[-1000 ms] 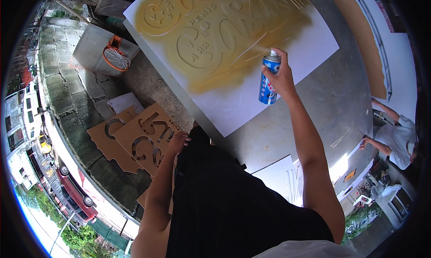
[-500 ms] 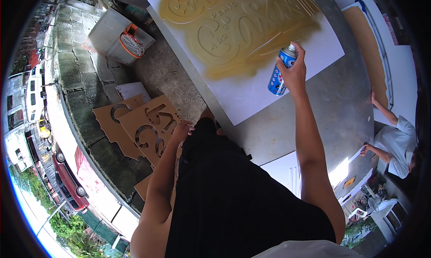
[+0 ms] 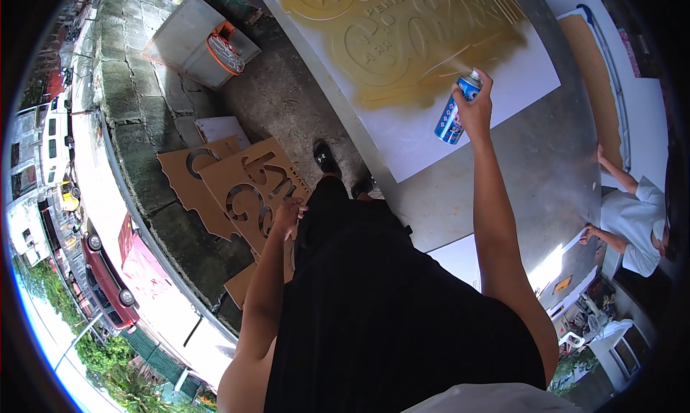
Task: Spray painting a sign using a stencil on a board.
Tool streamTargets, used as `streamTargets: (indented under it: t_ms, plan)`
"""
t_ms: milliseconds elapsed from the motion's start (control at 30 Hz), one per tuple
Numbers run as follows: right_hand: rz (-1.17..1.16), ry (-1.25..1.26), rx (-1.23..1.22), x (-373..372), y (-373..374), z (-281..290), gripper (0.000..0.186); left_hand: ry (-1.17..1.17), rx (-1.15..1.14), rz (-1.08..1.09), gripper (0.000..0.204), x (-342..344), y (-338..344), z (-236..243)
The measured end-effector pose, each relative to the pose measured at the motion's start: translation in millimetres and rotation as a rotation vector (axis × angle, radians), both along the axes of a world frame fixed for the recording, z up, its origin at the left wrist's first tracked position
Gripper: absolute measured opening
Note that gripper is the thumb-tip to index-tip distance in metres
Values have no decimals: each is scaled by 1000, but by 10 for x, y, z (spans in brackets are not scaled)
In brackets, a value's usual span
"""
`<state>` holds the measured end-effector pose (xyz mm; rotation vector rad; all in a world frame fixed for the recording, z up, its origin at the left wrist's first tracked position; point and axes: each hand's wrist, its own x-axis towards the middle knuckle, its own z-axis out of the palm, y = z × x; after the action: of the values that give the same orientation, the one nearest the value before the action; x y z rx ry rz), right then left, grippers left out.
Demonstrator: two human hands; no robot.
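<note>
My right hand (image 3: 474,105) is wrapped round a blue spray can (image 3: 451,120), its index finger at the white nozzle. The can tilts over a white sheet (image 3: 402,150) on a grey metal table (image 3: 445,201). A faint streak of mist shows off the nozzle. Gold-brown paint covers the far part of the sheet, over raised lettering (image 3: 384,43) and thin straight lines. Low beside my thigh hangs my left hand (image 3: 289,215), fingers loosely bent and apart, with no object visible in it. Behind it lean cardboard stencils (image 3: 237,172) with cut-out letters.
A block wall (image 3: 122,89) runs along the left. A basketball hoop with backboard (image 3: 224,48) lies near it. Across the table, a person in a white shirt (image 3: 632,215) has hands at its edge. A brown board (image 3: 593,82) lies at the far right.
My view has shifted, and my feet now show on the floor. The can has moved slightly relative to the sheet, and a mist streak is visible at its nozzle.
</note>
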<state>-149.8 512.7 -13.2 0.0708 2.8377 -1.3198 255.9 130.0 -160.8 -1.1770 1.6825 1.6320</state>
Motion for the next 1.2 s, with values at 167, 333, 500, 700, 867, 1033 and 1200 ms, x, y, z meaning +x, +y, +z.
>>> streamTargets:
  t_ms: [167,333,500,700,867,1033,1200]
  plan:
    - [78,-21,8,429,-475,-136,68,43,106,21,39,-162,-363,-59]
    - [177,-52,-57,791,-939,-220,67,87,70,-49,38,-251,-733,-80]
    - [247,-79,-63,1140,-1442,-159,69,80,88,-74,40,-256,-970,-153]
    - [256,-116,-98,1202,-1700,165,71,56,59,-20,38,-288,-1126,-229]
    - [296,-64,-20,1098,-1719,363,72,47,88,-26,37,-404,-1289,-192]
    - [308,-56,-5,1023,-1629,137,70,48,99,-13,38,-451,-1326,-214]
    - [259,-81,8,684,-1334,-24,68,58,45,12,41,-394,-1204,-201]
